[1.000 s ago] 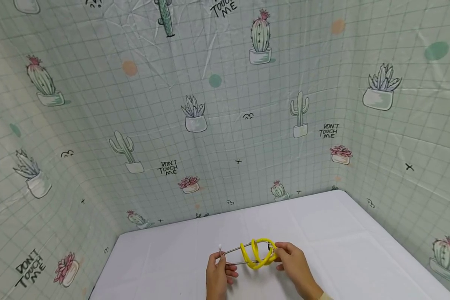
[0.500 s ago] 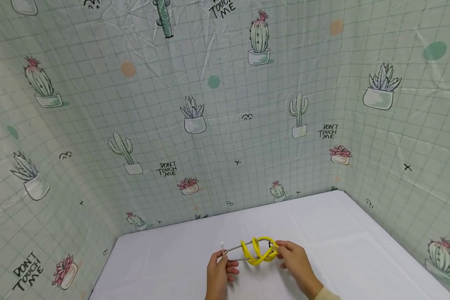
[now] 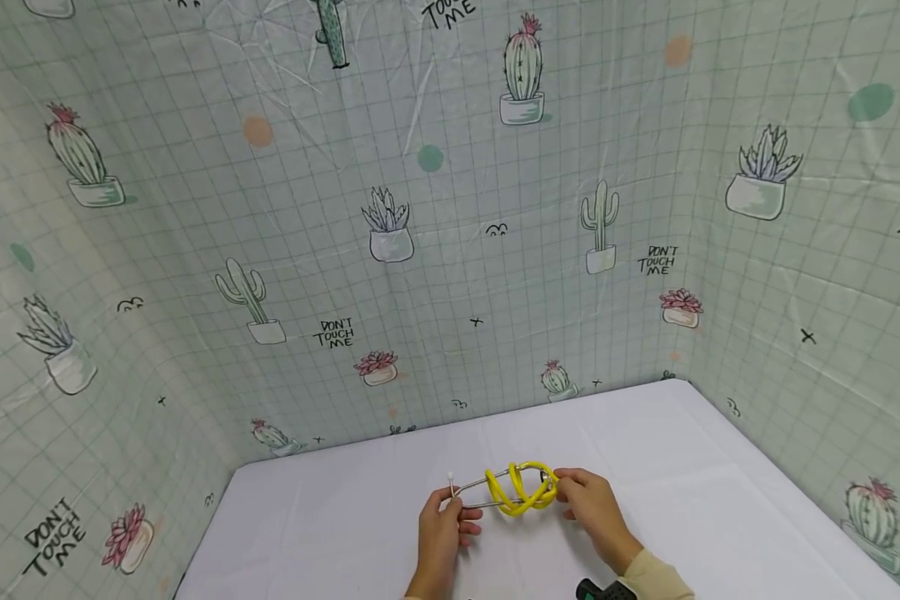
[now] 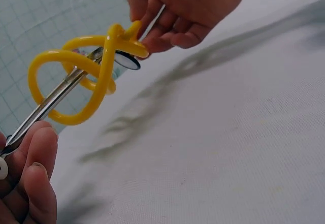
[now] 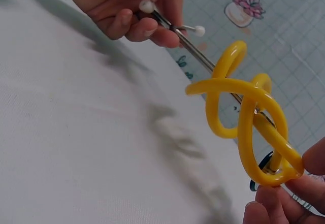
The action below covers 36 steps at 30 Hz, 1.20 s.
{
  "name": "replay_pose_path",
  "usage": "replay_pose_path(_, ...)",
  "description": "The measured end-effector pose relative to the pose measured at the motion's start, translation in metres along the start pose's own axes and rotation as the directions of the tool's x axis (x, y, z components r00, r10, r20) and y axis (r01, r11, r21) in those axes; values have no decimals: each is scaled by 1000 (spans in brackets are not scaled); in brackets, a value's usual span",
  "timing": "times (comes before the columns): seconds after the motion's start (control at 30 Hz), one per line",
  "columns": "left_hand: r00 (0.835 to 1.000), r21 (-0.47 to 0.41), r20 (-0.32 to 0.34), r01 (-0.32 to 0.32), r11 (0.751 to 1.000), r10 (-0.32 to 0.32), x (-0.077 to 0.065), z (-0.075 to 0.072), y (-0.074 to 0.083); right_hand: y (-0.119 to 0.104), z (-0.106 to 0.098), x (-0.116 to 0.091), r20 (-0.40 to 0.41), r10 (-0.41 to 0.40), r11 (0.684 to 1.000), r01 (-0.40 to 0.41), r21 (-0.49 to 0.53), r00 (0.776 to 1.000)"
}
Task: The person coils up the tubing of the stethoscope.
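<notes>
A stethoscope with yellow tubing [image 3: 516, 512] is held above the table between both hands. Its tubing is looped and wound around the metal ear tubes [image 4: 60, 93]. Pinched in my left hand [image 3: 442, 527] is the ear-tube end, where white ear tips [image 5: 147, 6] stick out past the fingers. My right hand [image 3: 598, 515] grips the opposite end with thumb and fingertips on the yellow tubing, close to the chest piece [image 4: 127, 60]. That round piece has a dark rim and a pale face, and is partly hidden behind the tubing in the right wrist view.
A white-covered table [image 3: 330, 517] lies below the hands. Patterned cloth walls [image 3: 450, 283] with cactus prints stand behind it and on both sides. A black device [image 3: 606, 591] is by the right sleeve [image 3: 654, 577] at the lower edge of the head view.
Both hands and the stethoscope have shifted a little upward and slightly right in the head view. The black device by the right sleeve has come into sight. Both grips look the same.
</notes>
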<state>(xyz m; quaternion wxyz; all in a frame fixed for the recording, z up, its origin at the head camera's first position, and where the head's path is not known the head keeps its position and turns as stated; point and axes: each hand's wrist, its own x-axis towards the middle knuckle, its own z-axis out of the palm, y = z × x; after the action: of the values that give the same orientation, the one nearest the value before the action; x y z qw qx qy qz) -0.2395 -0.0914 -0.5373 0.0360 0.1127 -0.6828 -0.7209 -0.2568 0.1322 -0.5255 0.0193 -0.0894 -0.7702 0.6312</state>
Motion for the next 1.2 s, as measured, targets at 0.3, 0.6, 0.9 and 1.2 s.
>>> replay_pose_path(0.3, 1000, 36, 4, 17, 999, -17, 11, 2, -6, 4, -1, 9, 9, 35, 999, -35, 7, 999)
replay_pose_path(0.6, 1000, 41, -7, 30, 999, -30, 24, 6, -5, 3, 1, 18, 9, 35, 999, -35, 40, 999)
replay_pose_path(0.9, 999, 69, -16, 40, 997, -39, 28, 9, -4, 7, 1, 23, -20, 13, 1000, -12, 16, 1000)
replay_pose_path(1.2, 1000, 146, -22, 22, 989, -19, 28, 10, -8, 11, 1, 28, -22, -4, 1000, 3, -23, 1000)
